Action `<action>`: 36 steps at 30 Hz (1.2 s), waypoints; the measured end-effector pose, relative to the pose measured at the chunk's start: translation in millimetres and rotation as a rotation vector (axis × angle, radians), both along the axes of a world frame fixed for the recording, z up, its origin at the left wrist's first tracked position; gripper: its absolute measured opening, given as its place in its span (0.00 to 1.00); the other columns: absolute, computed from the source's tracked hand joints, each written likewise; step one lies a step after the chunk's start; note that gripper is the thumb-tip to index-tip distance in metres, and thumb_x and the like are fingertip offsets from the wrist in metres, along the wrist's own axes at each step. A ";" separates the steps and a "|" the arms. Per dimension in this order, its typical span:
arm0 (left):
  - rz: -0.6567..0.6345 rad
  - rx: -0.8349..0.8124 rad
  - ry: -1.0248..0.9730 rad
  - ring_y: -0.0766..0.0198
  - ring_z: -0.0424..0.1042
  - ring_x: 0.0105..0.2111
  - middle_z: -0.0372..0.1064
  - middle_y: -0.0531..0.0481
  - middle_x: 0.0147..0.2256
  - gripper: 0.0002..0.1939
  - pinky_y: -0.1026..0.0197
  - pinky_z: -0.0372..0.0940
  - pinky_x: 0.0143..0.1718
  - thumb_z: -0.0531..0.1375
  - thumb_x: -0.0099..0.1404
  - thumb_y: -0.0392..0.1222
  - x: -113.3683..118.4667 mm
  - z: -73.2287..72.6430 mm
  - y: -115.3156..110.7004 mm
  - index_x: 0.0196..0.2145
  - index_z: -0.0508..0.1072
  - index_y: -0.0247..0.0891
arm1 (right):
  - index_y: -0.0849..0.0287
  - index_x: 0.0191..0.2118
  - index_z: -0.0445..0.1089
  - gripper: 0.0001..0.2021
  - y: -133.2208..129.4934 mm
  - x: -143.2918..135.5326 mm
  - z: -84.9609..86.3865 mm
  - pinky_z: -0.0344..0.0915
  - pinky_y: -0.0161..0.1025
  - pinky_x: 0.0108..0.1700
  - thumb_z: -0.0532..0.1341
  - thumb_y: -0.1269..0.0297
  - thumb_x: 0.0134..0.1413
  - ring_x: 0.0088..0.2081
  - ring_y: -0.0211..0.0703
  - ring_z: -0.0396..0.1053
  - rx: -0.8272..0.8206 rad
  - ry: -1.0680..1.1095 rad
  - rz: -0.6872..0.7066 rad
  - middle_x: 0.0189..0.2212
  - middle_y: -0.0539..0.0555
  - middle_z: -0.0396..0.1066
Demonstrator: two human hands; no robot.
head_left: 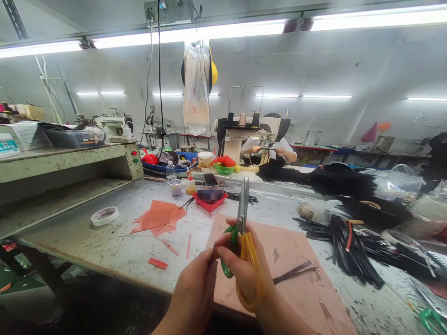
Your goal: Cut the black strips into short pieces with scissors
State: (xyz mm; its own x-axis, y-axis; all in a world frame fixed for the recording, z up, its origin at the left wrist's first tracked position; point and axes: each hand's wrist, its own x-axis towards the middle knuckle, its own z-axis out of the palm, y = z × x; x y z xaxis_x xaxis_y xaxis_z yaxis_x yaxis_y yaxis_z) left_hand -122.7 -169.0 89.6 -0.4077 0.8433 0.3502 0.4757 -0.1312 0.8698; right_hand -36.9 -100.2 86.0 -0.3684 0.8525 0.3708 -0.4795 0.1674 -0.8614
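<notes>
In my right hand (244,265) is a pair of scissors (243,209), one handle green and the other yellow, its blades pointing up and slightly apart. My left hand (193,281) pinches a small dark strip with a reddish edge (215,251). The thumb of my right hand meets the strip's end, so both hands are close together. Below them lies a pinkish-brown board (279,242) with worn marks. Dark narrow strips (293,271) rest on it to the right of my right hand.
Orange sheets (159,216), a roll of white tape (104,216) and small red pieces (158,263) lie at left. A red tray (209,203) stands beyond. Black strips (344,246) are bundled at right. A co-worker (284,150) sits at a sewing machine.
</notes>
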 end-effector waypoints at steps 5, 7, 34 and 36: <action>-0.048 -0.023 -0.032 0.61 0.59 0.23 0.59 0.54 0.21 0.14 0.62 0.58 0.32 0.50 0.61 0.46 -1.4 1.4 -1.7 0.37 0.73 0.43 | 0.54 0.44 0.63 0.21 2.8 3.4 2.3 0.67 0.34 0.27 0.62 0.73 0.40 0.29 0.39 0.70 0.031 -0.071 -0.051 0.27 0.47 0.71; -0.048 -0.046 -0.063 0.62 0.57 0.22 0.56 0.55 0.20 0.14 0.63 0.56 0.29 0.50 0.61 0.46 -2.4 0.6 -1.5 0.37 0.72 0.42 | 0.54 0.44 0.62 0.21 3.3 4.8 4.1 0.64 0.33 0.24 0.62 0.72 0.40 0.28 0.39 0.69 0.021 -0.092 -0.053 0.27 0.47 0.70; -0.190 -0.120 -0.198 0.70 0.53 0.17 0.55 0.57 0.19 0.17 0.68 0.51 0.17 0.51 0.62 0.50 -5.8 -2.1 4.4 0.40 0.71 0.37 | 0.54 0.41 0.64 0.20 4.1 9.3 13.7 0.58 0.30 0.20 0.61 0.73 0.37 0.23 0.35 0.65 -0.040 -0.163 -0.017 0.23 0.44 0.66; -0.181 -0.111 -0.182 0.69 0.54 0.17 0.55 0.57 0.19 0.16 0.67 0.51 0.18 0.51 0.62 0.49 -5.4 -2.0 4.5 0.39 0.72 0.37 | 0.54 0.41 0.64 0.20 3.2 9.1 13.3 0.59 0.30 0.21 0.61 0.73 0.37 0.24 0.35 0.65 -0.030 -0.159 -0.021 0.23 0.44 0.65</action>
